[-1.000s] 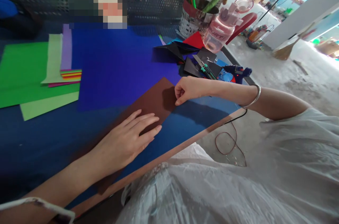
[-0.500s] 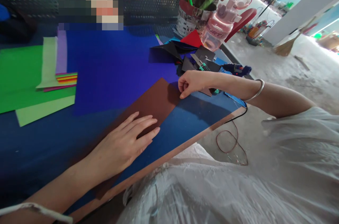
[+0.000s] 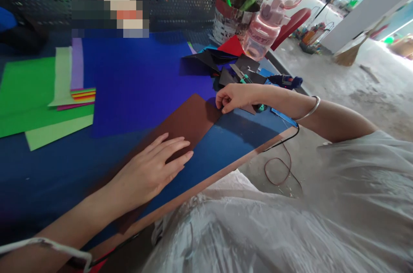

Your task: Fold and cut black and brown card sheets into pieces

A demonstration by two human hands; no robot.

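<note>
A long sheet of brown paper [image 3: 182, 119] lies slantwise along the front of the blue table, overlapping a large dark blue sheet [image 3: 138, 84]. My left hand [image 3: 155, 163] rests flat on the brown paper, fingers stretched out. At the paper's far right corner is my right hand [image 3: 230, 97], its fingers curled and pinched at the edge; the fingertips are partly hidden. Just beyond that hand are black paper scraps [image 3: 206, 61] and a cutter with a teal part [image 3: 241, 75]. A dark blue glue gun [image 3: 285, 80] sits behind my right forearm.
Green sheets [image 3: 29, 92] and a lilac sheet [image 3: 77, 64] lie at the left. A pink bottle [image 3: 261, 34], a potted plant [image 3: 232, 17] and red paper [image 3: 231, 46] stand or lie at the back right. The table's wooden edge [image 3: 206, 182] runs close to my lap.
The view has shifted slightly. My right thumb has moved a little up along the brown paper's corner. My left hand stays flat on the sheet.
</note>
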